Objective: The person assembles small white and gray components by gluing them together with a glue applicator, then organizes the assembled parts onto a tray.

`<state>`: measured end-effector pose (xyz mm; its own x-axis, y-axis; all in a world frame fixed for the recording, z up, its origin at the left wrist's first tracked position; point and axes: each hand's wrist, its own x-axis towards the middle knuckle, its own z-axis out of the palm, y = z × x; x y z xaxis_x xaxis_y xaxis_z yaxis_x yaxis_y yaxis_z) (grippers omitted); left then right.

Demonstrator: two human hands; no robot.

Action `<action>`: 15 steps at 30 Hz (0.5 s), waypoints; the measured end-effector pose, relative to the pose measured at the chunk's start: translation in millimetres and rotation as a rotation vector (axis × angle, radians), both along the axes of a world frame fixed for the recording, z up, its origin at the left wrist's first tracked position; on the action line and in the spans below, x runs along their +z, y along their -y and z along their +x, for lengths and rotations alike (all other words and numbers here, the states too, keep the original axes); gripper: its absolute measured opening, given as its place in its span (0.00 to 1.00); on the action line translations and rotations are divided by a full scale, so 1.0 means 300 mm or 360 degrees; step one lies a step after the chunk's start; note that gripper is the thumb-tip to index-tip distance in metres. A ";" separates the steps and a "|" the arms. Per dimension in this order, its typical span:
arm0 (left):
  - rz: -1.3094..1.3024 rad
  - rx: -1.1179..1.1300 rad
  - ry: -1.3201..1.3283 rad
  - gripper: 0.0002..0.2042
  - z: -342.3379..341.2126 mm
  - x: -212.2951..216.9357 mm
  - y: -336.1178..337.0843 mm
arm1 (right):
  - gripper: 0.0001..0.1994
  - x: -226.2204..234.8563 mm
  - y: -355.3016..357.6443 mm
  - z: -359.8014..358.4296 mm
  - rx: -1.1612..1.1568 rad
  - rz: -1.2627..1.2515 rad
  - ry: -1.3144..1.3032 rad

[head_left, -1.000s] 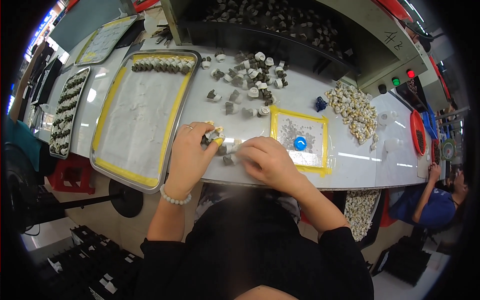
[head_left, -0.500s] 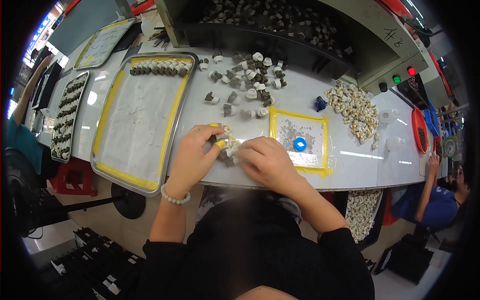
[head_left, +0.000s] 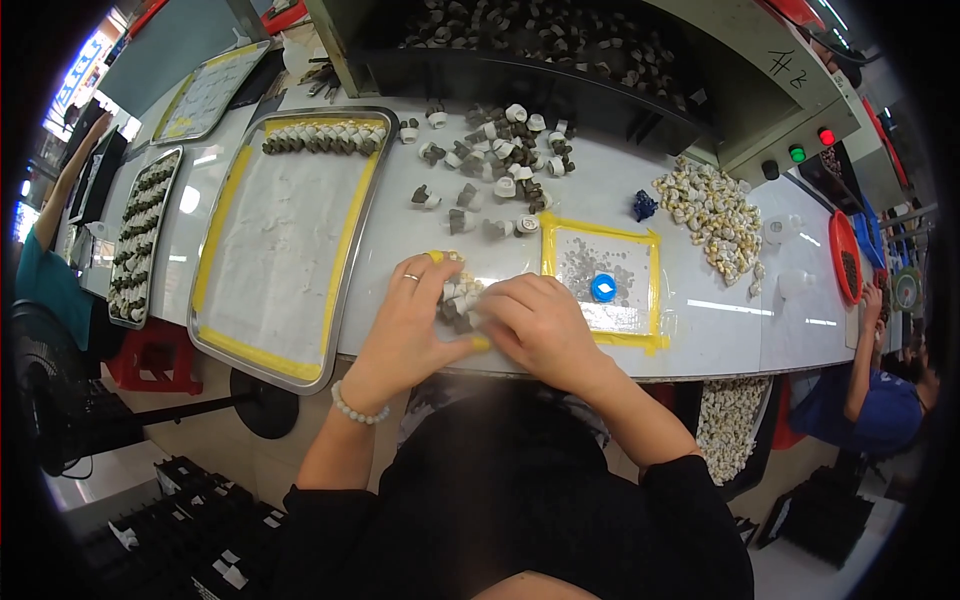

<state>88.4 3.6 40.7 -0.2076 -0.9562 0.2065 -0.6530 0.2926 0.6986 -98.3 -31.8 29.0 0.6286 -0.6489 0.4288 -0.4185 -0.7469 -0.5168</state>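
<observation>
My left hand (head_left: pixel 408 322) and my right hand (head_left: pixel 537 325) meet at the near edge of the white table (head_left: pixel 700 330). Between them they hold a small stack of grey and white cylindrical parts (head_left: pixel 458 301). The left hand wears a ring, a bead bracelet and yellow tape on a fingertip. Just beyond lies a loose heap of the same grey and white parts (head_left: pixel 495 165). To the left sits a metal tray (head_left: pixel 282 240) with yellow-taped edges and a row of parts (head_left: pixel 325 137) along its far end.
A yellow-taped square mat (head_left: pixel 603 282) with a blue cap (head_left: pixel 603 288) lies right of my hands. A pile of pale parts (head_left: pixel 708 210) sits further right. A dark bin of parts (head_left: pixel 560 45) stands behind. More trays lie far left. Other people work at both sides.
Both hands have closed in together on the stack of parts and drawn slightly nearer the table's front edge. A person's arm has come into view at far left.
</observation>
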 end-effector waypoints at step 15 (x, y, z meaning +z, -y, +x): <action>-0.0299 0.0051 0.0300 0.25 -0.029 -0.030 -0.009 | 0.11 0.015 -0.016 -0.029 0.0034 0.0157 -0.0025</action>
